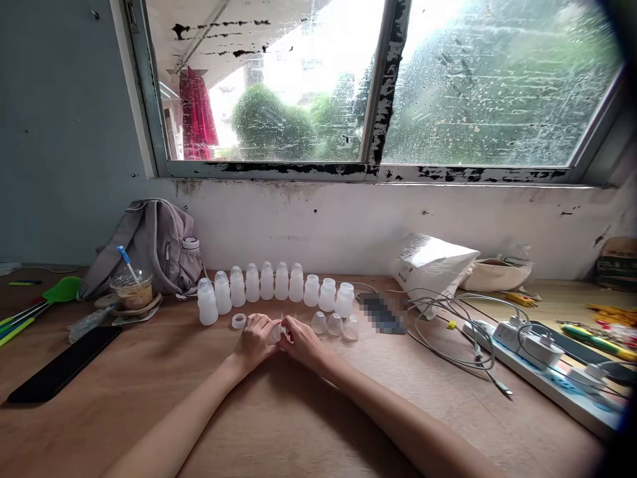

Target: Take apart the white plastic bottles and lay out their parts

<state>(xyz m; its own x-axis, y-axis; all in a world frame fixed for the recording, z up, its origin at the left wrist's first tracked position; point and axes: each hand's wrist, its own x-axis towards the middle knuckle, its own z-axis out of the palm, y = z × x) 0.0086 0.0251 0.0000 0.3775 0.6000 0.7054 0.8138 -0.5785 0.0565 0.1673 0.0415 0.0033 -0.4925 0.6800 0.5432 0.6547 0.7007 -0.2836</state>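
White, translucent and small, a plastic piece (276, 333) sat in the left hand (255, 336), whose fingers curled round it; the right hand (300, 340), fingers bent, met it, its grip too hidden to tell. Frosted white plastic bottles (281, 285) stood beyond.

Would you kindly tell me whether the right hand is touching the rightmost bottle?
Apart: the head view shows the right hand well short of the rightmost bottle, with tabletop visible between them.
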